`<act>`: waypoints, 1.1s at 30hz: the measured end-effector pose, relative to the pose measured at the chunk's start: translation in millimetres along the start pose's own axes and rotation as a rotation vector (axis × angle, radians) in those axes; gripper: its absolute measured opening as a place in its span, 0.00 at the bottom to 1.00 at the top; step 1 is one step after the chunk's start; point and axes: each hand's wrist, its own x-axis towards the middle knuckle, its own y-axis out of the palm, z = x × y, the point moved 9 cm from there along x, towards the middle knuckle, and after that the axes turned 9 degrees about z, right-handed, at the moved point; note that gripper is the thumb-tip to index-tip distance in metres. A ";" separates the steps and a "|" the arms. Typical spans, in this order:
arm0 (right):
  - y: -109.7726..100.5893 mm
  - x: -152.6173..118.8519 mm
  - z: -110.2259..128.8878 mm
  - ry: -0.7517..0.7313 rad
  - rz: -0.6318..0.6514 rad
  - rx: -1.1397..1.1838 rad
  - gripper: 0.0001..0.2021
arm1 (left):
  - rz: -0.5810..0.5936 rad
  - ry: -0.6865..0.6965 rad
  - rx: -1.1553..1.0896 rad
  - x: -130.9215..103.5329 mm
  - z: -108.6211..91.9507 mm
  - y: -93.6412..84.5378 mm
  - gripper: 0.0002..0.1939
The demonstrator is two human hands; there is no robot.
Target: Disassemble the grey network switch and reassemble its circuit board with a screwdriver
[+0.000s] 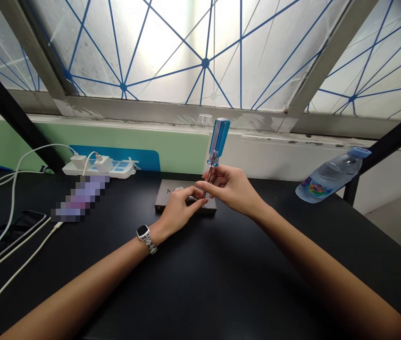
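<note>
A screwdriver [219, 140] with a clear blue handle stands nearly upright, its handle leaning a little to the right. My right hand [234, 189] pinches its metal shaft below the handle. Under both hands lies a flat grey-brown box-shaped device [165, 192] on the black table. My left hand [181, 208] rests over the device's front right part, thumb and fingers closed around the shaft's lower end. Whether those fingers also hold something small, such as a screw, is hidden. The screwdriver's tip is covered by the fingers. A watch [144, 232] is on my left wrist.
A white power strip [117, 168] with plugged-in chargers sits at the back left. White cables [14, 189] run past a phone with a blurred screen [82, 198] and a dark phone-like object [32, 219]. A water bottle [331, 177] leans against a black post at right.
</note>
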 end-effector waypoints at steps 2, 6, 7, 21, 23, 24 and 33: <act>5.1 0.0 0.3 0.007 0.132 0.092 0.15 | 0.033 0.018 -0.011 0.1 -1.5 1.5 0.06; 11.3 -3.0 4.3 0.004 0.332 0.188 0.15 | 0.075 0.060 0.019 0.2 -4.3 3.7 0.07; 10.8 -3.3 5.0 -0.003 0.344 0.191 0.15 | 0.076 0.066 0.040 0.3 -4.7 3.6 0.08; 0.7 -1.0 3.9 -0.031 0.080 0.083 0.14 | -0.023 0.011 0.047 -1.3 0.1 0.8 0.09; -2.3 -1.1 3.4 -0.029 -0.005 0.021 0.18 | -0.042 0.002 0.046 -0.8 1.8 0.9 0.09; -4.0 -1.4 3.2 -0.023 -0.047 -0.019 0.19 | -0.044 0.001 0.048 -0.5 2.1 0.9 0.08; 9.3 -1.0 2.4 -0.020 0.268 0.141 0.16 | 0.105 0.053 0.076 0.5 -3.1 6.6 0.08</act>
